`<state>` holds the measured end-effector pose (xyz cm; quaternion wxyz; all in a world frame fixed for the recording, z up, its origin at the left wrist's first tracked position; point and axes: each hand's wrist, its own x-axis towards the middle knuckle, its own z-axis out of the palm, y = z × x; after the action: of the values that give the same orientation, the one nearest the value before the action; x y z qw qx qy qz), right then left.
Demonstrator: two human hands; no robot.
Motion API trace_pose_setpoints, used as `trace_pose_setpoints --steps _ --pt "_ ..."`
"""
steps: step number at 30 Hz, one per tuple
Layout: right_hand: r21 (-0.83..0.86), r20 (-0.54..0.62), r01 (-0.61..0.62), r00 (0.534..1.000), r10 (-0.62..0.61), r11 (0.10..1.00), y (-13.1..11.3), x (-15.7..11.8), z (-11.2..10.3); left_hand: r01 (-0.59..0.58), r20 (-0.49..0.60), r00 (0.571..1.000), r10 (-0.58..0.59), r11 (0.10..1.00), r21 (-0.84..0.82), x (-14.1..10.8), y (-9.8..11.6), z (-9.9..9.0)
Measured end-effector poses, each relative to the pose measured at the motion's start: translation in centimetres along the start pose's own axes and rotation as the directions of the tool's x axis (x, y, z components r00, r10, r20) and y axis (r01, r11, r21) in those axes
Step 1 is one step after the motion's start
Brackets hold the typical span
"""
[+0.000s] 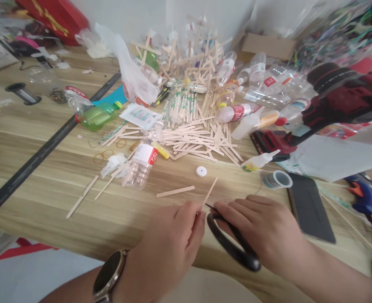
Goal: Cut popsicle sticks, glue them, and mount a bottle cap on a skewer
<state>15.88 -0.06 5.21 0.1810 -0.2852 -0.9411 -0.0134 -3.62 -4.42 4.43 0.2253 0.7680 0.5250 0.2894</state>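
Near the table's front edge, my left hand pinches a thin wooden craft stick between thumb and fingers; the stick slants up and away. My right hand is closed on black-handled scissors, whose loop hangs below my fingers. The dark tip of the scissors is close beside the stick, just above my left fingertips; whether it touches cannot be made out. Most of the blades is hidden by my right hand. Just beyond my hands lie another craft stick and a white plastic disc.
Craft sticks lie heaped beyond my hands, with plastic bottles around them. To the right are a glue bottle, a small round tub, a phone, a power drill and a blue glue gun.
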Motion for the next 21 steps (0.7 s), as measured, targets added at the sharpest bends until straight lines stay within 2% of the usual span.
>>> trace_pose_setpoints --steps 2,3,6,8,9,10,11,12,13,14,15,17,18,20,21 --pt "0.215 -0.016 -0.132 0.990 0.138 0.968 -0.4 0.1 0.3 -0.050 -0.044 0.998 0.053 0.996 0.071 -0.2 0.1 0.1" --pt "0.324 0.001 -0.202 0.977 0.213 0.924 -0.6 0.2 0.4 -0.077 -0.066 0.994 0.085 0.991 0.111 -0.2 0.1 0.1" --pt "0.577 0.166 -0.426 0.897 0.410 0.697 -1.4 0.7 0.6 -0.161 -0.113 0.976 0.185 0.967 0.197 -0.3 -0.1 0.6" --pt "0.662 0.296 -0.528 0.836 0.461 0.532 -1.7 1.0 0.6 -0.200 -0.135 0.963 0.234 0.954 0.224 -0.4 -0.5 0.9" --pt "0.683 0.333 -0.548 0.822 0.462 0.483 -1.8 1.1 0.6 -0.215 -0.138 0.959 0.249 0.951 0.222 -0.4 -0.7 1.0" --pt "0.685 0.350 -0.555 0.819 0.455 0.472 -1.7 1.1 0.6 -0.220 -0.133 0.959 0.250 0.953 0.208 -0.3 -0.9 1.1" --pt "0.671 0.322 -0.534 0.835 0.447 0.514 -1.5 1.1 0.6 -0.209 -0.122 0.965 0.233 0.961 0.179 -0.3 -1.0 1.0" --pt "0.625 0.260 -0.484 0.868 0.422 0.612 -1.3 1.0 0.5 -0.181 -0.098 0.976 0.195 0.974 0.138 -0.2 -1.0 0.9" --pt "0.535 0.163 -0.397 0.915 0.369 0.746 -1.0 0.9 0.4 -0.139 -0.065 0.987 0.146 0.986 0.091 -0.1 -0.9 0.7" --pt "0.393 0.063 -0.281 0.958 0.279 0.876 -0.7 0.7 0.2 -0.090 -0.028 0.995 0.091 0.995 0.045 0.0 -0.8 0.5" --pt "0.222 -0.016 -0.152 0.987 0.159 0.963 -0.3 0.6 0.0 -0.040 0.007 0.999 0.040 0.999 0.009 0.1 -0.6 0.3" --pt "-0.036 -0.081 0.022 0.996 -0.025 0.999 0.1 0.4 -0.2 0.014 0.045 0.999 -0.013 1.000 -0.012 0.2 -0.4 0.1" --pt "-0.051 -0.091 0.031 0.995 -0.036 0.998 0.1 0.3 -0.2 0.000 0.033 0.999 0.000 1.000 0.001 0.2 -0.4 0.1" --pt "0.155 -0.080 -0.103 0.990 0.116 0.983 -0.2 0.5 -0.1 -0.111 -0.038 0.993 0.114 0.991 0.069 0.1 -0.7 0.3" --pt "0.320 -0.023 -0.215 0.972 0.234 0.923 -0.5 0.6 0.0 -0.187 -0.075 0.978 0.197 0.975 0.121 0.1 -0.9 0.5"
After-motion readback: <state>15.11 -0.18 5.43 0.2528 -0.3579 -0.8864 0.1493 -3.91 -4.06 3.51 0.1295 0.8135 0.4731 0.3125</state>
